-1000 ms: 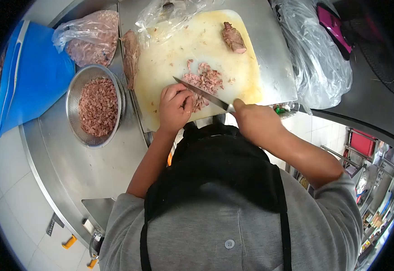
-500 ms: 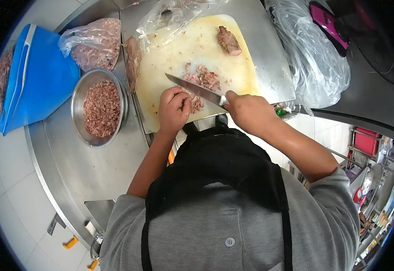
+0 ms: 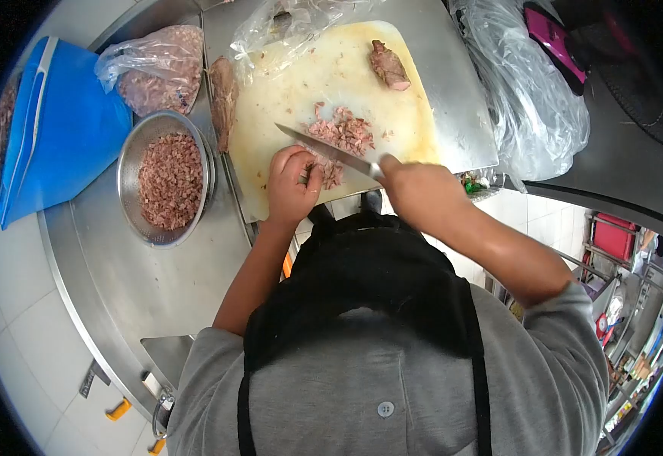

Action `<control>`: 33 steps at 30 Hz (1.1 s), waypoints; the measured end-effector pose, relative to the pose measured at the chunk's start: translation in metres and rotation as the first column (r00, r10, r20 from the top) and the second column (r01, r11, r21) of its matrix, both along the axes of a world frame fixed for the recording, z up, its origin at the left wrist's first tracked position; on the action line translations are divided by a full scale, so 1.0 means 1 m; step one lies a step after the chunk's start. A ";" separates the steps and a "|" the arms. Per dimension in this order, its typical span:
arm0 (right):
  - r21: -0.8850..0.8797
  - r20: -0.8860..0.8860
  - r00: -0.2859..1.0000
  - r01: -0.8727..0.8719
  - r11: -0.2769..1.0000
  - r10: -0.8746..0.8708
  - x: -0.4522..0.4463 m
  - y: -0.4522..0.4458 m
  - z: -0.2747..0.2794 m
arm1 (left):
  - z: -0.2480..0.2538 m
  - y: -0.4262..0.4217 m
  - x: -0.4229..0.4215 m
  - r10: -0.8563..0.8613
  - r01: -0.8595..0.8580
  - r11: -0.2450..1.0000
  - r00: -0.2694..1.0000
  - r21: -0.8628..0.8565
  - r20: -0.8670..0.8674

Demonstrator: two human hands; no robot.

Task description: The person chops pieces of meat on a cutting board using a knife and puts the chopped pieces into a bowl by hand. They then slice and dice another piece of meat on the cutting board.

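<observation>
My right hand grips the handle of a kitchen knife, its blade slanting up and left over the cutting board. Just left of the blade, my left hand is curled with fingers bent, closed on a piece of meat mostly hidden under them. Chopped meat lies in a loose pile beyond the blade, and more bits lie between blade and board edge. A larger chunk of cooked meat rests at the board's far right. One long piece of meat lies along the left edge.
To the left stands a steel colander holding diced meat. Behind it are a clear bag of diced meat and a blue zip bag. Crumpled clear plastic overlaps the board's far edge. Plastic bags lie at right.
The knife tip has shifted very slightly left, with the blade still over the meat. Both hands keep nearly the same places; the view has moved a little.
</observation>
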State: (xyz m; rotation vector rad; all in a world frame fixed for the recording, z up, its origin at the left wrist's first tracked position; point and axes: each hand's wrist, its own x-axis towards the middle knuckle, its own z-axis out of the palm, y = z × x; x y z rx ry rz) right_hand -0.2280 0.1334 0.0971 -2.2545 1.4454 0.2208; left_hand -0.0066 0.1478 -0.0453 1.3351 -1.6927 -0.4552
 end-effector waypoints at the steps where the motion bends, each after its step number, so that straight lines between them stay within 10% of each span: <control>1: 0.061 -0.052 0.999 0.009 0.998 -0.006 -0.005 0.007 0.014 | -0.001 0.000 0.000 0.013 -0.013 1.000 1.000 0.009 -0.005; 33: 0.125 0.036 0.998 0.050 0.991 -0.055 0.005 0.023 -0.035 | -0.013 -0.001 0.010 0.001 -0.001 1.000 0.998 0.011 0.066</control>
